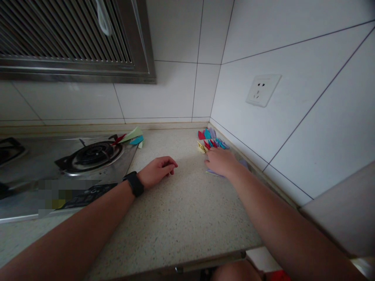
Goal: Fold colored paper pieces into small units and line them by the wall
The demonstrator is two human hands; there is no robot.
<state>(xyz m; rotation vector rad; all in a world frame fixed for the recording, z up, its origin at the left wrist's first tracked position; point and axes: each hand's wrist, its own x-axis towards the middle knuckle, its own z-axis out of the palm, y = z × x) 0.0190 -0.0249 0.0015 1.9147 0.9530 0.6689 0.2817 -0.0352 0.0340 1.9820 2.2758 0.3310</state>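
Note:
My right hand (pixel 222 160) reaches to the back right corner of the counter, palm down. Its fingers and thumb are apart, with no paper visible between them, and the fingertips are at a row of small folded paper pieces. Nearest them are a yellow folded paper piece (pixel 202 147) and red ones (pixel 207 144); blue folded paper pieces (pixel 220 143) stand just beyond. Flat purple and yellow paper (pixel 215 172) lies partly hidden under the hand. To the left, my left hand (pixel 158 170) rests by the counter with its fingers curled closed, nothing visible in it.
Behind the row are more red, blue and purple folded papers (pixel 207 134). Light green paper (pixel 130 134) and a blue piece (pixel 136 140) lie at the edge of the gas stove (pixel 38 164). A range hood (pixel 143 76) hangs above; a wall socket (pixel 263 90) is on the right.

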